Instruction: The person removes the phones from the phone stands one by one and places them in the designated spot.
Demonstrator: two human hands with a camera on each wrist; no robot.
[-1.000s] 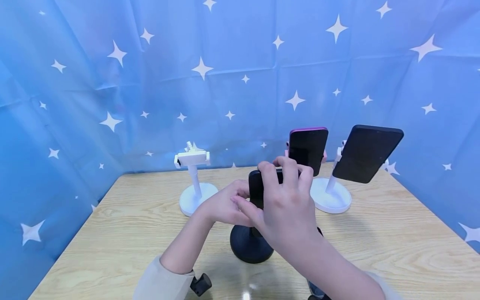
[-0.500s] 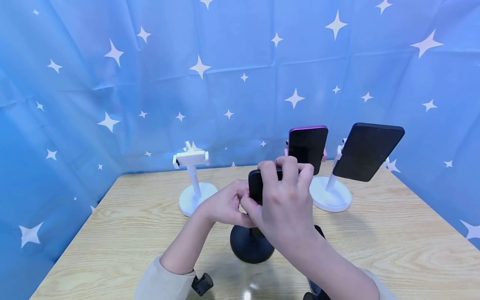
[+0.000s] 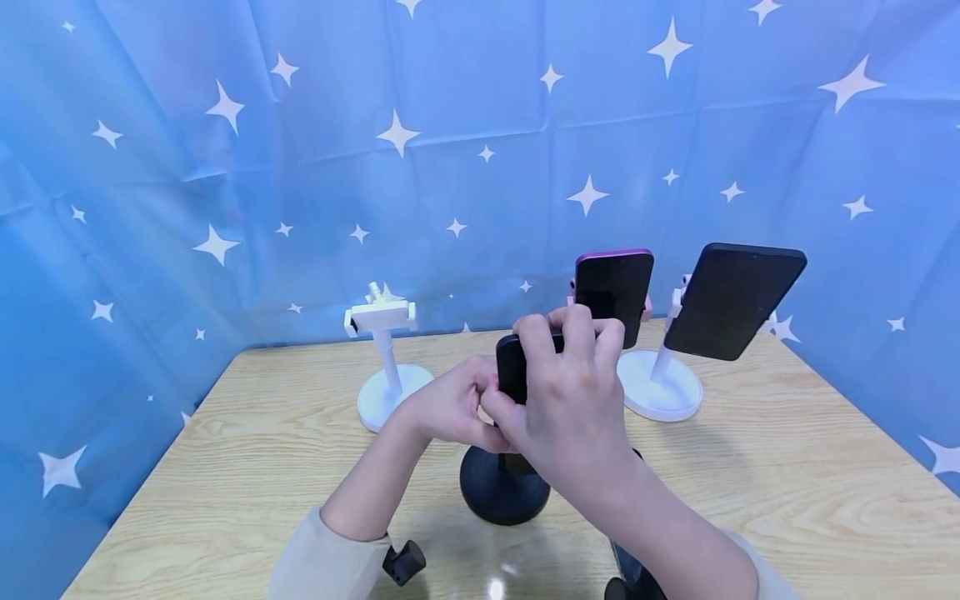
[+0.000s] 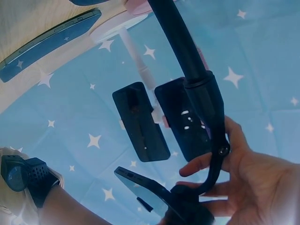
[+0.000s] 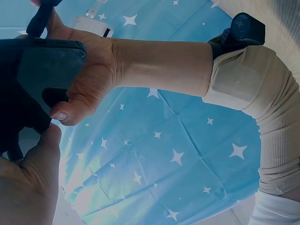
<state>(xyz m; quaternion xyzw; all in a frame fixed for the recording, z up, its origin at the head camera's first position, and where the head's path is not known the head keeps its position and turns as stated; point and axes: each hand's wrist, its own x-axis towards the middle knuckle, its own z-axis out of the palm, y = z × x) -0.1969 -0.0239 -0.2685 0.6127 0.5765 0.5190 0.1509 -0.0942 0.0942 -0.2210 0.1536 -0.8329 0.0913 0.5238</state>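
In the head view my right hand [image 3: 573, 400] grips a black phone [image 3: 512, 367] from above, fingers bent over its top edge and thumb at its left side. The phone sits at the head of a black phone stand [image 3: 502, 492] with a round base. My left hand [image 3: 457, 408] holds the stand's clamp from the left, thumb close to the right thumb. From the left wrist view, the stand's dark pole [image 4: 180, 42] runs past my left fingers, which curl behind it. The right wrist view shows the phone's back [image 5: 51, 61] with the left thumb [image 5: 63, 114] at a clamp arm.
A white phone stand [image 3: 392, 392] with nothing in its clamp stands left. At right, another white stand [image 3: 660, 392] bears a large black phone [image 3: 735, 300]; beside it a pink-edged phone [image 3: 615, 292] is mounted. One more phone [image 3: 628, 562] lies near my right forearm.
The right thumb has shifted slightly left and up to the phone's left edge, close to the left hand. Otherwise both hands keep their hold, and the head view drifts slightly.
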